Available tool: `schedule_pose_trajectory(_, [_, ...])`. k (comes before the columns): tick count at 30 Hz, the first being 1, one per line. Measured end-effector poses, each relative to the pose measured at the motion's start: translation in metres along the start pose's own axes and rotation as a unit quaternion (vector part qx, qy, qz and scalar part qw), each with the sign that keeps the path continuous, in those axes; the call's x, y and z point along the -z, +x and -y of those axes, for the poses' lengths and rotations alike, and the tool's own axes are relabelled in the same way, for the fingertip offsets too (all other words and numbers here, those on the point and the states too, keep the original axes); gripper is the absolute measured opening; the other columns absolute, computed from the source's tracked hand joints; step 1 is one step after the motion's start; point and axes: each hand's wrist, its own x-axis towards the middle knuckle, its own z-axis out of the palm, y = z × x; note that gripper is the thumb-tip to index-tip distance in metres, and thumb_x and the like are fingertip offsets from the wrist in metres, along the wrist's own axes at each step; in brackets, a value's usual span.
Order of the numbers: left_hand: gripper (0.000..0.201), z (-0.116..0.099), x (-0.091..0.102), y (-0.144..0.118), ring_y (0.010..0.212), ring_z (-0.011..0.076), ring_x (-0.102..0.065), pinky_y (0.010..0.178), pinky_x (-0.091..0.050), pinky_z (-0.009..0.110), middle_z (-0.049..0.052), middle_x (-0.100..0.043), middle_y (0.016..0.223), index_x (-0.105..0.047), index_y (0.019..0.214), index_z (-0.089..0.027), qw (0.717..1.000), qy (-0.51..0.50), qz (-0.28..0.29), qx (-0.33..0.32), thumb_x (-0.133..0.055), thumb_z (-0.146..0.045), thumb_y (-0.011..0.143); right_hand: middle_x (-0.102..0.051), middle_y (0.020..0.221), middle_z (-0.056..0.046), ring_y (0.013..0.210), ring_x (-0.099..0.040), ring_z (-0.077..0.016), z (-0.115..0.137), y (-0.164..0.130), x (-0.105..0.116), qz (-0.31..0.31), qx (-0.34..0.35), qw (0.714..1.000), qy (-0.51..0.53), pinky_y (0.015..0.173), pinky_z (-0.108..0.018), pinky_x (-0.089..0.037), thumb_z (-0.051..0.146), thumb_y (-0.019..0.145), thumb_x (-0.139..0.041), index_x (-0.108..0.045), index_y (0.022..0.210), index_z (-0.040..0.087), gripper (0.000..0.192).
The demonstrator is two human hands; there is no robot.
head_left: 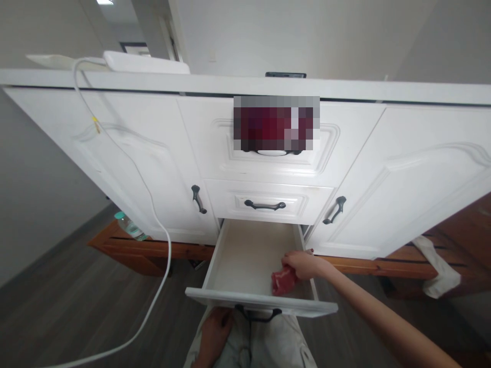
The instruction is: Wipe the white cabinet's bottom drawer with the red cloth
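Red glossy packet (283, 282), one: located in the pulled-out bottom drawer (245, 255) of the white cabinet (268, 171), toward the drawer's right side and close behind its front panel. Right hand (301, 264): fingers closed around the packet's far end, the near end sticking out toward the panel; whether it bore on the drawer floor I could not tell. Left hand (215, 327): low before the drawer front, by the pale trousers (268, 340), fingers apparently curled; I could not tell whether they held anything. Handling, as I judged it from my remote feed: light, soft and creasable, somewhat slippery for its sheen, not obviously fragile; best gripped across the middle, thumb opposite fingers. Markings: pale patches on the packet, possibly highlights or print, no lettering I could read. Plastic bottle (132, 227) with a teal cap, on the wooden ledge at left: no legible label. Pixelated patch (276, 122) over the top drawer: any writing there was unreadable to me.
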Motion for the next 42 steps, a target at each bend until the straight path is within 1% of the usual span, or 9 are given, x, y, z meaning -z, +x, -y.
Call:
schedule_pose_trajectory(4, [0.032, -0.004, 0.003, 0.000, 0.099, 0.0295, -0.071, 0.094, -0.055, 0.044, 0.008, -0.077, 0.102, -0.080, 0.098, -0.023, 1.000, -0.018, 0.008, 0.005, -0.054, -0.036, 0.085, -0.062, 0.099, -0.008, 0.091, -0.059, -0.0206, 0.013, -0.023, 0.020, -0.143, 0.035, 0.975, 0.164, 0.080, -0.030, -0.044, 0.007, 0.070, -0.051, -0.061, 0.094, 0.018, 0.028])
schedule_pose_trajectory(8, [0.034, -0.022, 0.011, -0.011, 0.102, 0.0280, -0.071, 0.095, -0.056, 0.040, 0.007, -0.077, 0.106, -0.079, 0.101, -0.027, 0.993, -0.086, 0.063, -0.054, -0.053, -0.044, 0.088, -0.063, 0.102, -0.006, 0.095, -0.059, -0.0212, 0.043, -0.065, 0.030, -0.265, 0.030, 0.892, 0.365, 0.090, -0.034, -0.046, 0.017, 0.081, -0.052, -0.061, 0.099, 0.022, 0.021])
schedule_pose_trajectory(10, [0.039, -0.035, 0.013, -0.016, 0.102, 0.0282, -0.070, 0.095, -0.056, 0.039, 0.009, -0.077, 0.108, -0.079, 0.103, -0.026, 0.988, -0.112, 0.076, -0.077, -0.053, -0.052, 0.089, -0.066, 0.105, -0.007, 0.100, -0.062, -0.0247, 0.053, -0.089, 0.017, -0.331, 0.002, 0.812, 0.481, 0.093, -0.038, -0.048, 0.031, 0.082, -0.062, -0.063, 0.106, 0.024, 0.025])
schedule_pose_trajectory(15, [0.051, -0.063, 0.014, -0.010, 0.115, 0.0312, -0.066, 0.109, -0.049, 0.046, 0.012, -0.075, 0.114, -0.078, 0.106, -0.024, 0.984, -0.141, 0.067, -0.083, -0.051, -0.065, 0.089, -0.072, 0.088, -0.010, 0.079, -0.068, -0.0302, 0.058, -0.124, -0.046, -0.504, -0.130, 0.534, 0.666, 0.073, -0.045, -0.055, 0.053, 0.057, -0.083, -0.067, 0.093, 0.025, 0.049])
schedule_pose_trajectory(17, [0.056, -0.073, 0.015, 0.001, 0.121, 0.0317, -0.062, 0.113, -0.045, 0.047, 0.012, -0.073, 0.120, -0.077, 0.111, -0.024, 0.983, -0.143, 0.076, -0.087, -0.054, -0.069, 0.086, -0.072, 0.086, -0.010, 0.072, -0.068, -0.0291, 0.059, -0.124, -0.063, -0.511, -0.163, 0.483, 0.692, 0.068, -0.044, -0.055, 0.054, 0.053, -0.085, -0.067, 0.092, 0.025, 0.052])
schedule_pose_trajectory(24, [0.062, -0.110, 0.017, 0.065, 0.119, 0.0274, -0.061, 0.115, -0.040, 0.043, 0.011, -0.073, 0.116, -0.077, 0.106, -0.019, 0.976, -0.206, 0.065, -0.042, -0.037, -0.066, 0.095, -0.073, 0.107, -0.008, 0.093, -0.069, -0.0266, 0.044, -0.096, -0.082, -0.545, -0.198, 0.500, 0.643, 0.083, -0.039, -0.056, 0.046, 0.063, -0.084, -0.063, 0.110, 0.023, 0.056])
schedule_pose_trajectory(35, [0.068, -0.130, 0.003, 0.182, 0.108, 0.0290, -0.068, 0.106, -0.046, 0.041, 0.015, -0.077, 0.106, -0.076, 0.097, -0.012, 0.973, -0.221, 0.038, -0.055, -0.036, -0.067, 0.094, -0.072, 0.107, -0.007, 0.093, -0.070, -0.0249, 0.023, -0.041, -0.103, -0.611, -0.214, 0.425, 0.633, 0.089, -0.042, -0.056, 0.044, 0.058, -0.084, -0.056, 0.117, 0.020, 0.069])
schedule_pose_trajectory(39, [0.067, -0.133, -0.001, 0.205, 0.113, 0.0305, -0.066, 0.105, -0.046, 0.042, 0.017, -0.075, 0.109, -0.074, 0.100, -0.009, 0.974, -0.218, 0.028, -0.060, -0.036, -0.064, 0.095, -0.069, 0.103, -0.006, 0.092, -0.068, -0.0256, 0.006, -0.034, -0.112, -0.621, -0.293, 0.426, 0.589, 0.085, -0.041, -0.056, 0.051, 0.061, -0.081, -0.055, 0.111, 0.020, 0.065])
schedule_pose_trajectory(42, [0.067, -0.134, -0.005, 0.211, 0.113, 0.0306, -0.065, 0.104, -0.046, 0.041, 0.017, -0.075, 0.109, -0.074, 0.101, -0.008, 0.975, -0.209, 0.021, -0.066, -0.034, -0.061, 0.097, -0.065, 0.109, -0.011, 0.100, -0.066, -0.0301, -0.012, -0.015, -0.100, -0.616, -0.379, 0.449, 0.525, 0.088, -0.045, -0.055, 0.055, 0.067, -0.073, -0.050, 0.113, 0.018, 0.064])
